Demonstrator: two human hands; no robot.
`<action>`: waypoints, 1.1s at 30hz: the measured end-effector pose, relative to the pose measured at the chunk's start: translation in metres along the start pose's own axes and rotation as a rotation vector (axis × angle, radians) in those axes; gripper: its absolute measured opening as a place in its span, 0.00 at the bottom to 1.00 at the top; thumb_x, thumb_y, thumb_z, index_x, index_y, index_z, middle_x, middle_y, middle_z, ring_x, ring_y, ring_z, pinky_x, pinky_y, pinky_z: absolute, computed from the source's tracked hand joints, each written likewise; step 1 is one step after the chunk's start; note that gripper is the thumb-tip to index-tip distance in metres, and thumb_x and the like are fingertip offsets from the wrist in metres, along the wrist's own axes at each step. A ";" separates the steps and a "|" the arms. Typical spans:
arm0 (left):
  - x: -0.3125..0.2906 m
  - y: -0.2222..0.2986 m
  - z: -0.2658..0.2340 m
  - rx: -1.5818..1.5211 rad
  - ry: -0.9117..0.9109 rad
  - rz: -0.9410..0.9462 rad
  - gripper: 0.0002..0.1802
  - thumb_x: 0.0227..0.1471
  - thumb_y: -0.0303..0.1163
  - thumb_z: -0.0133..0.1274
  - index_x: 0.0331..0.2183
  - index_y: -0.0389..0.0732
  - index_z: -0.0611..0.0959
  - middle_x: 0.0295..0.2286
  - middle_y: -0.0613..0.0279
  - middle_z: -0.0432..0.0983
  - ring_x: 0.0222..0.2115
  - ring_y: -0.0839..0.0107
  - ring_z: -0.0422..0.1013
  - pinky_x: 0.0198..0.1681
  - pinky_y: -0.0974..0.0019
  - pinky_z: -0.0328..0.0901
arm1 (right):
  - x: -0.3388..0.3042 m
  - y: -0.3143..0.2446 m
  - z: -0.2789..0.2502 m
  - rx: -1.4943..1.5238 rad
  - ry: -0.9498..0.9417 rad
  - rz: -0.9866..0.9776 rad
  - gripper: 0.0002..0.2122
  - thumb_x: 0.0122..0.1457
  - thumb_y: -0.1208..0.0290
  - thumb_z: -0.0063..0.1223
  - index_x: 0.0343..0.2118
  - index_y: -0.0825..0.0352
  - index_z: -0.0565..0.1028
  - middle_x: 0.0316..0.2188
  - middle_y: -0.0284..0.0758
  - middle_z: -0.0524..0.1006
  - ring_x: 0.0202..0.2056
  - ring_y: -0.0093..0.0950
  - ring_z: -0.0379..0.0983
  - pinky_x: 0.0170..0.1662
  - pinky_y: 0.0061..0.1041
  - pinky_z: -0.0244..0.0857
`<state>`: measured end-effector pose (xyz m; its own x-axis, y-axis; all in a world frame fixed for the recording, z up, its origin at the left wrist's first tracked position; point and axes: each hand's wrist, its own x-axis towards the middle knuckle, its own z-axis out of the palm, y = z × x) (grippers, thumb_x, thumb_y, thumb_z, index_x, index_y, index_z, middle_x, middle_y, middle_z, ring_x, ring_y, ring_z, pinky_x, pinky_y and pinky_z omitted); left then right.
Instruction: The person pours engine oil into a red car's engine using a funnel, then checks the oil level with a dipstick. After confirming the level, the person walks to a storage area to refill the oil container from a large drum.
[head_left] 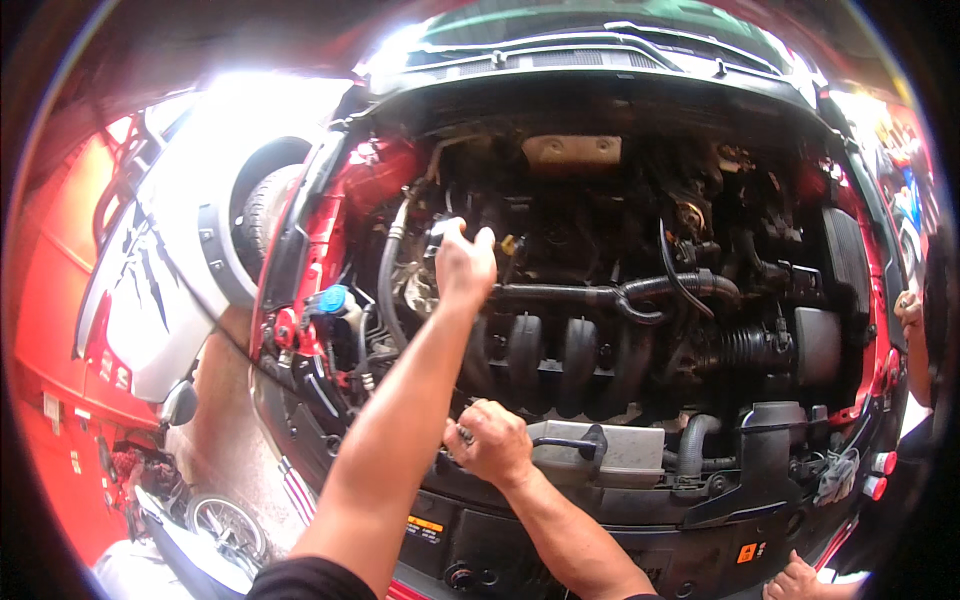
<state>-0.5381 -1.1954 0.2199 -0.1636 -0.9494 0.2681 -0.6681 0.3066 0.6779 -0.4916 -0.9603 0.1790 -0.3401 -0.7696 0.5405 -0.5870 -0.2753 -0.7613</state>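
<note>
Under the raised hood, a red car's crowded engine bay (620, 300) fills your head view. Your left hand (462, 265) reaches deep among black hoses, its grip hidden, perhaps pinching something. Your right hand (488, 440) is clenched around a slim metal tool (462, 433) at the front rail.

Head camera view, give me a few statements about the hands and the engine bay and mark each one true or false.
1. The left hand reaches deep into the engine bay. True.
2. The right hand rests on a steering wheel. False: it is closed at the bay's front edge, by a black handle.
3. The blue cap sits on the bay's left side. True.
4. The bonnet is shut. False: it is open and the engine shows.
</note>
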 end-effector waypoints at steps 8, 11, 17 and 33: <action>-0.306 0.027 -0.279 0.018 -0.277 0.497 0.23 0.46 0.20 0.59 0.47 0.31 0.77 0.30 0.54 0.80 0.31 0.54 0.77 0.38 0.56 0.72 | -0.006 -0.006 0.011 0.173 0.059 -0.041 0.15 0.48 0.73 0.61 0.39 0.65 0.69 0.35 0.40 0.70 0.34 0.36 0.70 0.39 0.31 0.69; -0.410 -0.035 -0.355 0.116 -0.132 0.281 0.26 0.48 0.21 0.58 0.51 0.33 0.75 0.28 0.55 0.80 0.28 0.58 0.77 0.35 0.57 0.72 | -0.017 -0.001 0.020 0.047 0.083 -0.010 0.12 0.48 0.77 0.56 0.37 0.66 0.69 0.33 0.39 0.70 0.36 0.37 0.70 0.45 0.34 0.67; -0.564 -0.135 -0.415 0.166 0.207 -0.614 0.19 0.52 0.26 0.56 0.47 0.36 0.78 0.24 0.53 0.79 0.24 0.56 0.76 0.29 0.57 0.70 | -0.022 0.010 -0.029 0.230 0.045 0.278 0.09 0.57 0.81 0.52 0.41 0.71 0.75 0.38 0.33 0.77 0.40 0.23 0.73 0.48 0.24 0.67; -0.294 -0.002 -0.257 -0.161 -0.152 0.395 0.15 0.55 0.39 0.57 0.27 0.38 0.75 0.21 0.50 0.76 0.24 0.52 0.75 0.27 0.51 0.69 | -0.130 -0.036 -0.092 -0.614 0.122 0.155 0.09 0.53 0.72 0.54 0.37 0.67 0.75 0.33 0.43 0.75 0.37 0.45 0.74 0.42 0.39 0.69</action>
<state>-0.3025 -0.8996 0.3157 -0.4964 -0.7530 0.4319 -0.4139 0.6426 0.6447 -0.4940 -0.7969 0.1693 -0.5146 -0.6929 0.5050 -0.8255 0.2413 -0.5102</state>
